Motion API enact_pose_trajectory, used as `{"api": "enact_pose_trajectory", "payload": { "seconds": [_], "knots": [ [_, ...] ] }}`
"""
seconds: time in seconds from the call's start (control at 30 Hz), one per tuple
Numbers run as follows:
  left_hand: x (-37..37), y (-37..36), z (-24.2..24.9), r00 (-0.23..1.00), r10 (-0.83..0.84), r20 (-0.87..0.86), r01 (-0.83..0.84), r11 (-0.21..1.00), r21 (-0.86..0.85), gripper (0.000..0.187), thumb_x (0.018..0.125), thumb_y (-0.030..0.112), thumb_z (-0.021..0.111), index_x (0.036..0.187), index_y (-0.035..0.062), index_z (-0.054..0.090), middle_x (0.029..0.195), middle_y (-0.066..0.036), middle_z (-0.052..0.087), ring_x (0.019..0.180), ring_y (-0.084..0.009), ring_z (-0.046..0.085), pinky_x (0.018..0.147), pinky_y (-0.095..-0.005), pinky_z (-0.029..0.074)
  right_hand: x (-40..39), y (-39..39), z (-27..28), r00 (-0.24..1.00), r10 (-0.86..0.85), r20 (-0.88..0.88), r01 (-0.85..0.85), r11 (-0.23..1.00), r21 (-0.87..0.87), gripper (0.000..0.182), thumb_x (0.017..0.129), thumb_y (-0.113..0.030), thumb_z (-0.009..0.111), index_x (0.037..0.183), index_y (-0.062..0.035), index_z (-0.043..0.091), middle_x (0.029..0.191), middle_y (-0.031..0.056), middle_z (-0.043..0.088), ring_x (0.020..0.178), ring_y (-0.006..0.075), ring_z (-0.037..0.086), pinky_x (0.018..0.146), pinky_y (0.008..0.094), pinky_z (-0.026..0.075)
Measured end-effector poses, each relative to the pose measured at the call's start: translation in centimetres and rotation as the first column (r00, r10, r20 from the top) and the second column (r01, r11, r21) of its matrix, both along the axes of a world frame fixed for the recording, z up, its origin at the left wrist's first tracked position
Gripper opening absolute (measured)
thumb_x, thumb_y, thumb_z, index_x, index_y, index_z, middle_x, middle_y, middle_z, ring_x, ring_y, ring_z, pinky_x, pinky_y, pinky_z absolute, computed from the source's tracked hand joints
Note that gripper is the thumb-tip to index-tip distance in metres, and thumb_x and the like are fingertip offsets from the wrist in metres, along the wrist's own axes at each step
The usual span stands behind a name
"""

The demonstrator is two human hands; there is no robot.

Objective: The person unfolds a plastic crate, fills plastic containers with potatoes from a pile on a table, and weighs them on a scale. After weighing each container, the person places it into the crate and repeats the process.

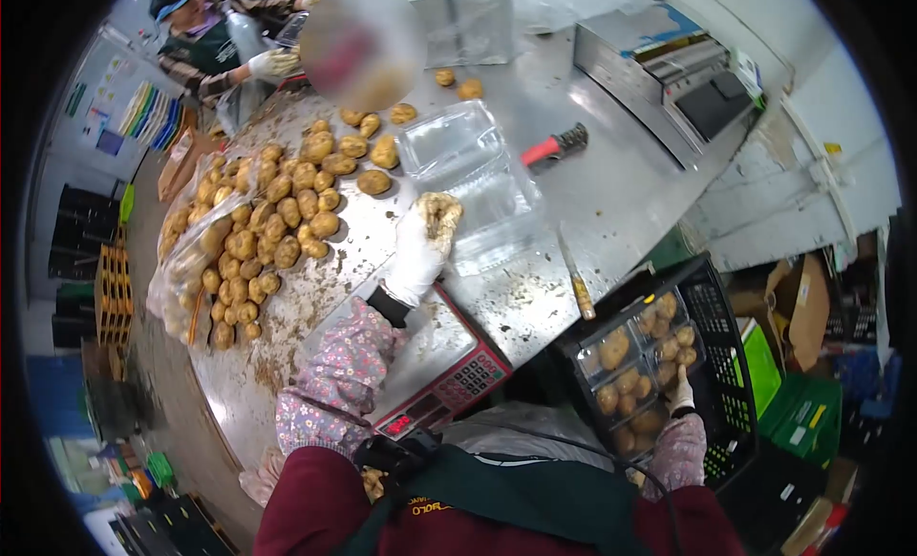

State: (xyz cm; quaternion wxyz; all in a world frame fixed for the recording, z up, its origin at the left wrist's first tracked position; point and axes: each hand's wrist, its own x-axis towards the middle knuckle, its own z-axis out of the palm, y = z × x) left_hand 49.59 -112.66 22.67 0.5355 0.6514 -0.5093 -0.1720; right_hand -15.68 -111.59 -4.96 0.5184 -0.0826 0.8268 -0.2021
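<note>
My left hand (427, 250), in a white glove with soiled fingers, is closed at the near left edge of a clear plastic clamshell container (492, 188), which lies open on the steel table. Below that wrist stands a red weighing scale (449, 389) with a keypad and a lit display. At the right, my gloved right hand (681, 394) grips the side of a clear punnet of potatoes (626, 389). This punnet sits among other packed potatoes inside a black crate (726, 365). Part of the right hand's fingers is hidden.
Loose potatoes (287, 207) spill from a plastic bag (177, 269) on the left. A knife (576, 274) and a red-handled brush-like tool (556, 145) lie on the dirt-strewn table (630, 203). Beyond are a metal machine (659, 74) and a co-worker (215, 50).
</note>
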Motion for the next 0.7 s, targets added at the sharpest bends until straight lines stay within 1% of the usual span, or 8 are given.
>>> {"api": "enact_pose_trajectory", "payload": {
  "seconds": [0.07, 0.13, 0.17, 0.27, 0.37, 0.47, 0.6, 0.7],
  "knots": [
    [0.6, 1.1, 2.2, 0.955, 0.210, 0.208, -0.161, 0.960, -0.229, 0.008, 0.086, -0.005, 0.065, 0.092, -0.0013, 0.063, 0.084, -0.010, 0.064, 0.077, -0.0207, 0.062, 0.074, -0.0288, 0.050, -0.1, -1.4, 0.5, 0.986, -0.124, -0.111, 0.100, 0.974, -0.205, 0.067, 0.088, -0.053, 0.068, 0.124, 0.0031, 0.061, 0.118, 0.0166, 0.067, 0.101, 0.0308, 0.065, 0.090, 0.0368, 0.050],
    [0.7, 5.1, 6.3, 0.857, 0.256, 0.448, -0.089, 0.928, -0.361, 0.013, 0.082, -0.007, 0.069, 0.091, 0.0013, 0.064, 0.081, -0.012, 0.063, 0.074, -0.0249, 0.062, 0.068, -0.0316, 0.049, -0.5, -3.1, 2.8, 0.779, 0.159, -0.606, -0.352, 0.911, -0.213, 0.053, 0.092, -0.041, 0.067, 0.115, 0.0073, 0.065, 0.110, 0.0205, 0.070, 0.093, 0.0312, 0.067, 0.086, 0.0369, 0.051],
    [0.9, 7.7, 6.8, 0.816, 0.252, 0.520, -0.067, 0.935, -0.348, 0.015, 0.079, -0.003, 0.073, 0.090, 0.0046, 0.065, 0.081, -0.011, 0.064, 0.073, -0.0284, 0.061, 0.064, -0.0349, 0.049, 1.4, -3.7, 4.4, 0.687, 0.066, -0.723, -0.465, 0.805, -0.369, 0.042, 0.094, -0.028, 0.064, 0.114, 0.0088, 0.064, 0.110, 0.0216, 0.069, 0.096, 0.0304, 0.067, 0.090, 0.0364, 0.050],
    [1.2, 16.3, 5.9, 0.766, 0.122, 0.631, -0.079, 0.992, -0.095, 0.018, 0.076, 0.003, 0.075, 0.091, 0.0083, 0.066, 0.084, -0.009, 0.065, 0.072, -0.0300, 0.061, 0.061, -0.0392, 0.047, 13.6, -5.8, 13.6, 0.778, 0.101, -0.620, -0.595, 0.434, -0.677, 0.031, 0.096, -0.009, 0.056, 0.124, 0.0039, 0.060, 0.129, 0.0167, 0.060, 0.120, 0.0280, 0.055, 0.106, 0.0362, 0.040],
    [0.4, 24.2, 0.0, 0.743, -0.025, 0.669, -0.154, 0.966, 0.207, 0.010, 0.079, 0.013, 0.072, 0.085, 0.0109, 0.064, 0.084, -0.006, 0.066, 0.074, -0.0290, 0.062, 0.064, -0.0412, 0.048, 31.5, -4.6, 24.6, 0.699, 0.305, -0.647, -0.665, -0.055, -0.745, 0.023, 0.092, 0.000, 0.058, 0.114, 0.0002, 0.064, 0.120, 0.0137, 0.064, 0.110, 0.0245, 0.059, 0.100, 0.0350, 0.044],
    [-1.6, 28.4, -4.0, 0.692, -0.085, 0.717, -0.129, 0.962, 0.239, 0.022, 0.081, 0.023, 0.071, 0.096, 0.0092, 0.064, 0.092, -0.007, 0.063, 0.086, -0.0258, 0.062, 0.078, -0.0407, 0.050, 45.8, -0.6, 28.6, 0.559, 0.678, -0.478, -0.499, -0.185, -0.847, 0.024, 0.086, 0.001, 0.065, 0.110, -0.0013, 0.066, 0.117, 0.0145, 0.066, 0.115, 0.0268, 0.060, 0.100, 0.0368, 0.046],
    [-0.9, 29.6, -5.9, 0.767, -0.029, 0.641, -0.109, 0.979, 0.174, 0.033, 0.078, 0.025, 0.073, 0.104, 0.0076, 0.063, 0.098, -0.010, 0.063, 0.095, -0.0284, 0.062, 0.089, -0.0451, 0.048, 62.2, 0.5, 27.3, 0.268, 0.537, -0.800, -0.564, -0.586, -0.582, 0.043, 0.082, -0.011, 0.070, 0.124, -0.0057, 0.060, 0.123, 0.0252, 0.061, 0.111, 0.0394, 0.061, 0.094, 0.0420, 0.051],
    [1.4, 30.2, -2.5, 0.858, 0.071, 0.508, -0.147, 0.983, 0.110, 0.037, 0.074, 0.018, 0.076, 0.107, 0.0082, 0.062, 0.106, -0.009, 0.063, 0.098, -0.0293, 0.061, 0.090, -0.0466, 0.048, 73.0, -2.1, 24.4, -0.108, 0.492, -0.864, -0.815, -0.542, -0.207, 0.058, 0.080, -0.013, 0.070, 0.135, -0.0122, 0.053, 0.135, 0.0280, 0.052, 0.107, 0.0400, 0.062, 0.090, 0.0456, 0.052]
  ]
}}
